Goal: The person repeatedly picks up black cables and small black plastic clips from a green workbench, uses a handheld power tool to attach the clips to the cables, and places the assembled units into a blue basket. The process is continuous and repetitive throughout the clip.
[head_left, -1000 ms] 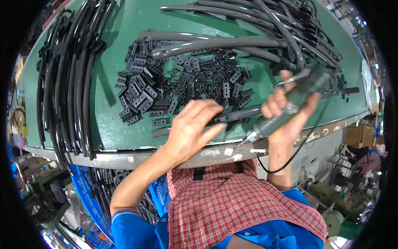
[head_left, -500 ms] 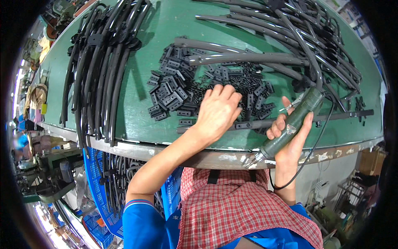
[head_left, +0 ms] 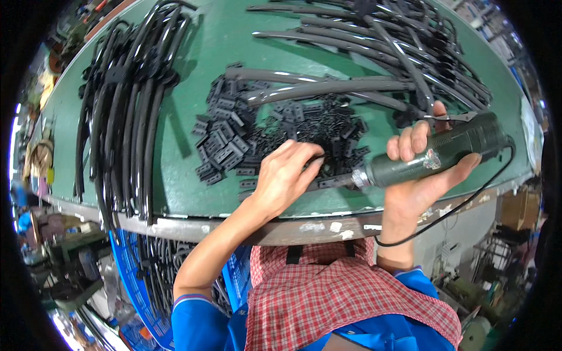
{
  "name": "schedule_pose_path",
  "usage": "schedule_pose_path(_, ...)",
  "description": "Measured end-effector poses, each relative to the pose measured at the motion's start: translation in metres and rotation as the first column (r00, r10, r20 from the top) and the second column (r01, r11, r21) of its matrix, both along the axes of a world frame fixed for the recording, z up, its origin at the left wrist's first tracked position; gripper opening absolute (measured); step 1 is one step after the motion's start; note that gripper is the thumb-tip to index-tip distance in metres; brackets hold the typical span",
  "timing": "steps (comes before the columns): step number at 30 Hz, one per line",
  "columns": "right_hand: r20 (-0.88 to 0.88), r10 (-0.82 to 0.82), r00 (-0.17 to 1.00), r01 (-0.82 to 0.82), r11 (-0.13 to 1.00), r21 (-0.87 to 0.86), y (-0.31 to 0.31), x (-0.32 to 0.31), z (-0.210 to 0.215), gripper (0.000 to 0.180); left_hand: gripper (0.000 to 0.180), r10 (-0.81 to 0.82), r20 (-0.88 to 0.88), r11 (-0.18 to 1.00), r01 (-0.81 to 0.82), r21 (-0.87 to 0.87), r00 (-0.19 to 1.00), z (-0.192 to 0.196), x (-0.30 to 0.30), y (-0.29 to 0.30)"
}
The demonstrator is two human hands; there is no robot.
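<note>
- A dark green power tool (head_left: pixel 436 153) is gripped in the right hand (head_left: pixel 418 175), fingers wrapped round it, so its tip is aimed at the small black clips (head_left: pixel 275 134).
- The left hand (head_left: pixel 285 175) is laid on the near edge of the clip pile, fingers curled and pinching a clip, likely so it is kept steady.
- Long black strips (head_left: pixel 126 111) are heaped left of the pile, on the green table (head_left: pixel 193 175).
- More strips (head_left: pixel 374 52) are spread behind the pile.

At frame centre the left hand (head_left: pixel 285 175) pressed fingers-down on a pile of small black clips (head_left: pixel 275 131) on the green table (head_left: pixel 193 175). At right, the right hand (head_left: pixel 418 175) gripped a dark green power screwdriver (head_left: pixel 445 151). Long black strips (head_left: pixel 126 111) lay at upper left.
</note>
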State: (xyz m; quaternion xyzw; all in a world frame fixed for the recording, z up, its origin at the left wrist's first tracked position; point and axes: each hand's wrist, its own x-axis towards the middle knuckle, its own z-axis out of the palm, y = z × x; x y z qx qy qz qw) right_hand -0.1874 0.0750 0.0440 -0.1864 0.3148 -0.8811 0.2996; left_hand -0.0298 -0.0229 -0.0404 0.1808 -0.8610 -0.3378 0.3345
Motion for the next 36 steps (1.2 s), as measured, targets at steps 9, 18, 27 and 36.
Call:
schedule_pose_path(9,-0.194,-0.13,0.972,0.103,0.984,-0.143,-0.01,0.003,-0.002,0.094,0.018,-0.072,-0.018,0.984,0.074,0.163,0.997,0.0,0.0,0.001)
schedule_pose_path(18,-0.061,-0.098,0.993,0.089,0.985,-0.146,-0.008,-0.006,-0.01,0.091,0.022,-0.098,-0.012,0.995,0.098,-0.026,0.995,0.002,-0.001,0.001)
schedule_pose_path(27,-0.115,0.012,0.993,-0.03,0.987,-0.159,-0.005,-0.008,-0.012,0.086,0.026,-0.16,0.052,0.98,0.165,-0.107,0.986,0.005,0.0,0.005)
schedule_pose_path(36,-0.205,0.038,0.978,-0.081,0.975,-0.207,0.007,0.0,0.0,0.09,0.032,-0.163,0.195,0.981,0.181,-0.077,0.967,0.009,0.018,0.013)
